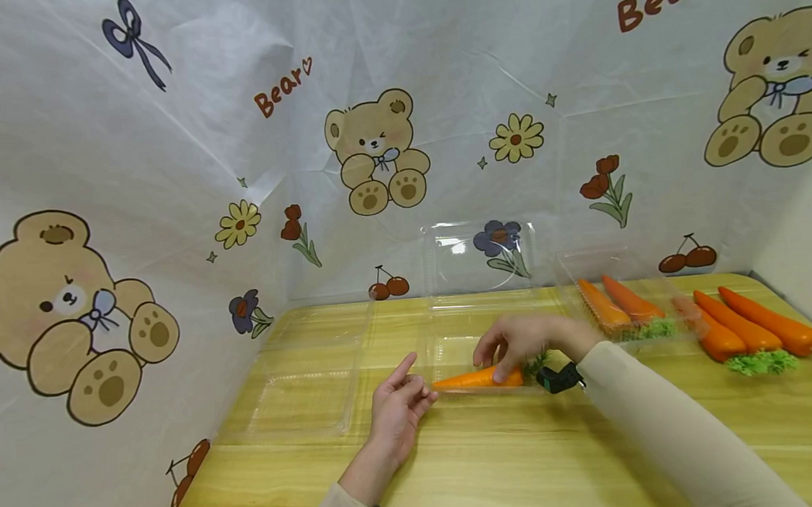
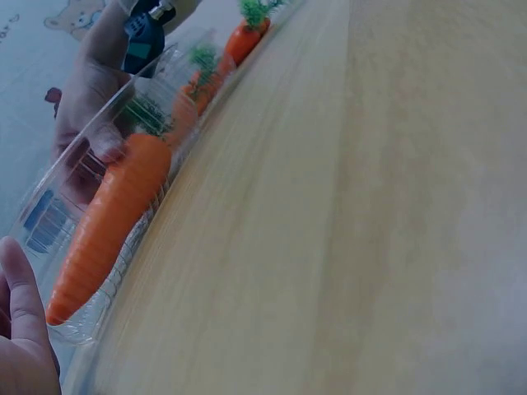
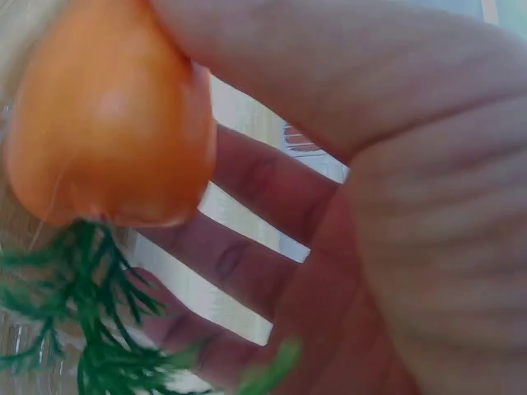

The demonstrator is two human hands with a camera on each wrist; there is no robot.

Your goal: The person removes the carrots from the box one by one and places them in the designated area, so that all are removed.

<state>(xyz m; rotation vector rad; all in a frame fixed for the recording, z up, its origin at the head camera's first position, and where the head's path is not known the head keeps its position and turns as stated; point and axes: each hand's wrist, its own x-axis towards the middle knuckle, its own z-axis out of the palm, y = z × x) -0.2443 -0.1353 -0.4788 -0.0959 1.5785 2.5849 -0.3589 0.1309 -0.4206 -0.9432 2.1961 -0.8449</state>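
An orange carrot [image 1: 479, 378] with green leaves [image 3: 90, 313] lies along the front side of the clear plastic box [image 1: 447, 352] in the middle, its tip to the left. My right hand [image 1: 523, 341] grips the carrot by its thick end, thumb on the near side and fingers behind it. At the box's left front corner is my left hand [image 1: 398, 413], palm turned inward and thumb raised, close to the carrot's tip [image 2: 56, 314]. Whether its fingertips touch the box is hard to tell. The box's clear lid [image 1: 476, 261] stands raised at the back.
To the left lies another clear box [image 1: 304, 407], open. At the right, a clear box [image 1: 662, 331] contains carrots [image 1: 632, 302]. Several loose carrots [image 1: 766, 321] lie beyond it on the wooden table [image 1: 475, 466]. A bear-printed cloth [image 1: 451, 72] hangs behind.
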